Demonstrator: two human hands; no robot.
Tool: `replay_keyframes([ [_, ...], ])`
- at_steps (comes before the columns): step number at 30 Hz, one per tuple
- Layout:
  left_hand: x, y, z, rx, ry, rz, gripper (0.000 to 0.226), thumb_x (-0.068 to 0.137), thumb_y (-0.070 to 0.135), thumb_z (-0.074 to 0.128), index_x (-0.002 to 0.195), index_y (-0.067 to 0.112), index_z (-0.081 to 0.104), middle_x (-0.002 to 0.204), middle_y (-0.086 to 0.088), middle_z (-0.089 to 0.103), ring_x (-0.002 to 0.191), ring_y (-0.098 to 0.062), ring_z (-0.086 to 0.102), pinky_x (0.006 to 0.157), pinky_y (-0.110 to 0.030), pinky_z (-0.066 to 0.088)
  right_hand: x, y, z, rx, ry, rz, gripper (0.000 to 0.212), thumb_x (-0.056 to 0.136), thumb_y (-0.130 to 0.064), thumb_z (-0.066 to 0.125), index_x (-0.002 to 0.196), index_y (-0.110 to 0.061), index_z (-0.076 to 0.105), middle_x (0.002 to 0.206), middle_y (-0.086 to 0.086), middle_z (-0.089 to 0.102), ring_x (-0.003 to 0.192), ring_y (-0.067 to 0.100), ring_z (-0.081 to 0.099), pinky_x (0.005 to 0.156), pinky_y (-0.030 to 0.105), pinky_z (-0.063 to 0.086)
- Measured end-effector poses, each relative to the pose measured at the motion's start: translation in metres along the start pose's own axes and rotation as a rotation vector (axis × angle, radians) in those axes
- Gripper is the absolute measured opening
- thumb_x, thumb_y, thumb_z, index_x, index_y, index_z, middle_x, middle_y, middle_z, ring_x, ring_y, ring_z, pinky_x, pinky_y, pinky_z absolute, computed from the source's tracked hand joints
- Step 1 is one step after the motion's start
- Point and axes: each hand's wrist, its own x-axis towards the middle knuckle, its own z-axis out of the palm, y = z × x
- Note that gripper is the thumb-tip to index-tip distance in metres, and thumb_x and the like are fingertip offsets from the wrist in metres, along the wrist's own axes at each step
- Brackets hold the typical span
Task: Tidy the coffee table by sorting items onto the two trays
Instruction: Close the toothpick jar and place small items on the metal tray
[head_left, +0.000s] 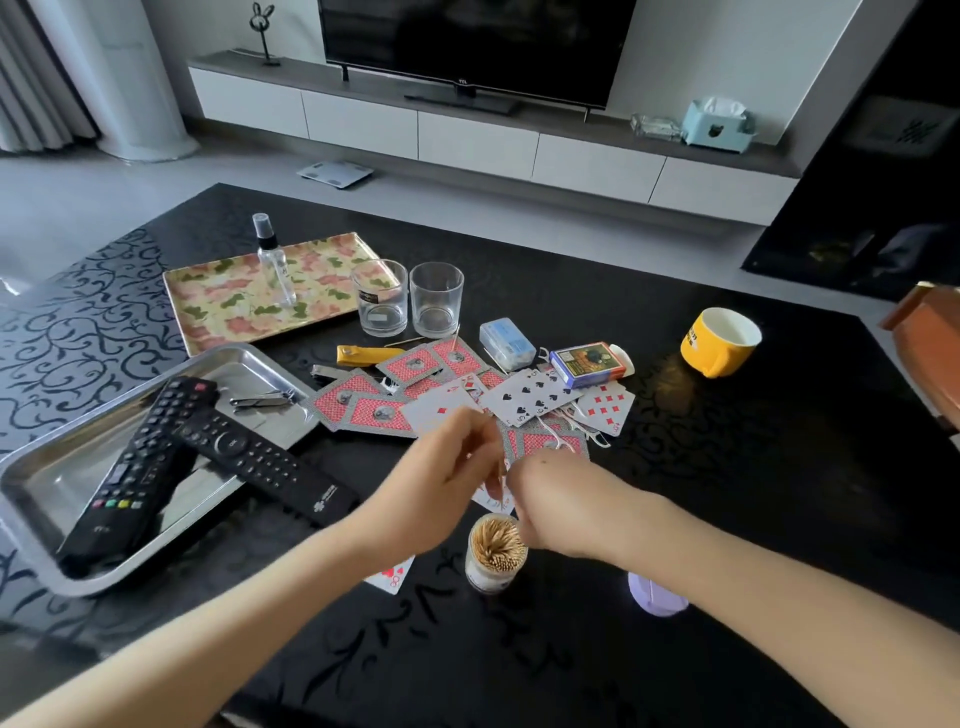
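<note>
So both hands meet in the middle of the frame, just above the open toothpick jar (496, 552). The left hand (441, 480) has its fingers curled in, tips pinched toward the right hand (558, 501), which is bent down at the wrist with its fingers bunched. Something thin sits between the two, toothpicks maybe, but it's too blurry to tell, so I can't say what either one actually grips. Both forearms come in from the bottom corners and angle toward each other.

Past the hands, playing cards (467, 395) lie scattered over the dark desk (727, 493), some face up, some face down, with a card box (589, 365) just beside them at centre right. A yellow mug (719, 340) stands well apart on the right. At lower left a metal tray (47, 525) holds two black remotes (208, 457), crossed over each other, plus nail clippers (260, 401). Behind it, in the upper left, the floral tray (218, 301) carries an upright spray bottle (274, 260), and two empty glasses (408, 299) stand just beside that tray's right edge.
</note>
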Motion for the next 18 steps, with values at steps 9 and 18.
replay_keyframes([
  [9, -0.043, -0.035, 0.015, 0.210, -0.041, 0.113, 0.010, 0.094, 0.020, 0.047, 0.085, 0.023, 0.045, 0.083, 0.003, 0.058, 0.075, -0.011, 0.058, 0.067, -0.022, 0.046, -0.015, -0.002, 0.009, 0.401, -0.015, 0.048, 0.019, 0.088, 0.000, 0.053, 0.081, -0.011, 0.067, 0.068, 0.002, 0.059, 0.061, 0.017, 0.059, 0.060, 0.026, 0.052],
  [18, -0.049, -0.035, 0.018, 0.424, -0.036, 0.263, 0.017, 0.083, 0.026, 0.053, 0.076, 0.013, 0.063, 0.078, 0.006, 0.059, 0.078, 0.000, 0.045, 0.076, 0.002, 0.031, -0.031, -0.006, 0.007, 0.519, 0.213, 0.001, 0.010, 0.085, -0.011, 0.063, 0.077, -0.017, 0.066, 0.065, -0.008, 0.061, 0.062, 0.009, 0.065, 0.052, 0.013, 0.046],
])
